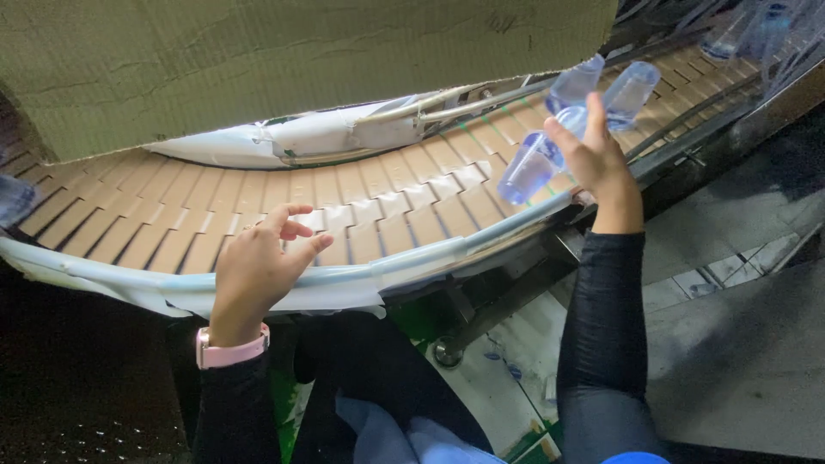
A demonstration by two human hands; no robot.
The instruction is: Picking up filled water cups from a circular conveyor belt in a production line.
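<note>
At the far left edge a clear bottle (12, 199) shows only in part, blurred, lying on the curved conveyor belt (172, 219) of tan slats. A sheet of cardboard (284, 60) hangs over the top of the view and hides the belt's far side, and a pale plastic guide rail (284, 288) runs along the near edge.

The left hand (258, 262), with a pink watch (230, 348) at the wrist, hovers over the near rail with fingers loosely spread and nothing in it; it appears just above the belt rather than pressing on it.

Further right, the right hand (593, 155) is raised above the belt and closed around clear plastic bottles (563, 129) with a bluish tint. At least three show, fanned out: one slants down toward the belt, two point up and away. They are off the belt, held in the air above its right stretch. More bottles (748, 30) stand blurred in the top right corner, further along the line.

The step in hand looks like picking bottles off the moving line. The next move probably calls for a firm hold on the bunch, since several smooth bottles in one hand could slip, while the empty left hand is free to take the next one.
</note>
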